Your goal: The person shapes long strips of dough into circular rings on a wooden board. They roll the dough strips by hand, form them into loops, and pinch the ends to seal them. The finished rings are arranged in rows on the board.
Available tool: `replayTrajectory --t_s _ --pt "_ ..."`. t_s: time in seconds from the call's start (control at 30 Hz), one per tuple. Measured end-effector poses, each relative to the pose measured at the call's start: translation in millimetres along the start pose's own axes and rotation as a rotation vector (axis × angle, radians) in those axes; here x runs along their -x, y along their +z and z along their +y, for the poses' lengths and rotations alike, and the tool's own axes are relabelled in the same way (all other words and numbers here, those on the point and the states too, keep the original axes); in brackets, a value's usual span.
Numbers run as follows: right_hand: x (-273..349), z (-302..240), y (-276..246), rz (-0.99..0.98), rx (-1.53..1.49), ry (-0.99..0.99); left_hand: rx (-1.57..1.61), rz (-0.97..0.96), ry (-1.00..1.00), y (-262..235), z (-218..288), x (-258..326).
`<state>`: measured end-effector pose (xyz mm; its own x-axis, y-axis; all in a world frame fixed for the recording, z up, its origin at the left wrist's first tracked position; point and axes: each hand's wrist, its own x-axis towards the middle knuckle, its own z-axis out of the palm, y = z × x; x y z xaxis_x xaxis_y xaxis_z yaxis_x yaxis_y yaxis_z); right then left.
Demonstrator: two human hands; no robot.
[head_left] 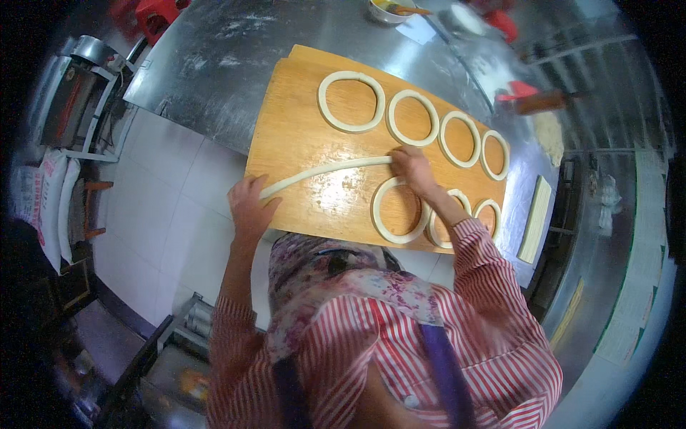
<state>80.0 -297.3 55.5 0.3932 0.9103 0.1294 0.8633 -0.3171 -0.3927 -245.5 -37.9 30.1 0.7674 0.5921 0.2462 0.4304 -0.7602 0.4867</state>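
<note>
Pale dough stretched into a long rope [325, 170] runs across the wooden board [293, 136] in front of us, from the board's near left edge toward its middle. Our left hand [250, 206] sits at that left edge, fingers curled around the rope's end, partly over the rim of the board above the white tiled floor [164, 207]. Our right hand [413, 168] presses down on the rope's other end, fingers bent and closed onto the dough, near the middle of the board.

Seven dough rings lie on the board. Four stand in a row along the far edge: the largest ring [351, 101] at the left, then three smaller ones toward the right corner, each just beside the next. Three more lie along the near edge; the near ring [399, 211] is just under our right wrist and touches its neighbour.

The barest wood lies on the left half, between the rope and the far left corner, and in a narrow strip below the rope. The right half is crowded up to its edges.

The board rests on a steel table [214, 64] dusted with flour, with its near left part hanging over the table's edge. A pale flat slab [535, 218] lies on the steel just right of the board, apart from it.
</note>
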Motion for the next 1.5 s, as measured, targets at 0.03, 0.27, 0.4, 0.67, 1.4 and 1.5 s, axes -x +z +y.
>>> replayTrajectory --t_s 0.03,0.27,0.4,0.67,1.4,1.5 --pt "12 16 -7 0.001 0.012 0.048 0.02 -0.051 0.026 3 7 -6" --pt "6 -1 -42 -0.037 -0.116 0.265 0.15 -0.078 0.056 13 26 -26" --pt "14 -70 -52 0.009 -0.31 0.469 0.255 0.109 -0.252 -12 63 -20" --pt "31 -131 36 -0.071 -0.067 0.464 -0.008 -0.078 -0.209 34 57 -1" --pt "50 -122 11 -0.513 0.065 -0.124 0.256 -0.806 0.942 -9 22 -49" --pt "52 -142 13 -0.476 0.053 -0.001 0.29 -0.755 0.895 8 40 -31"
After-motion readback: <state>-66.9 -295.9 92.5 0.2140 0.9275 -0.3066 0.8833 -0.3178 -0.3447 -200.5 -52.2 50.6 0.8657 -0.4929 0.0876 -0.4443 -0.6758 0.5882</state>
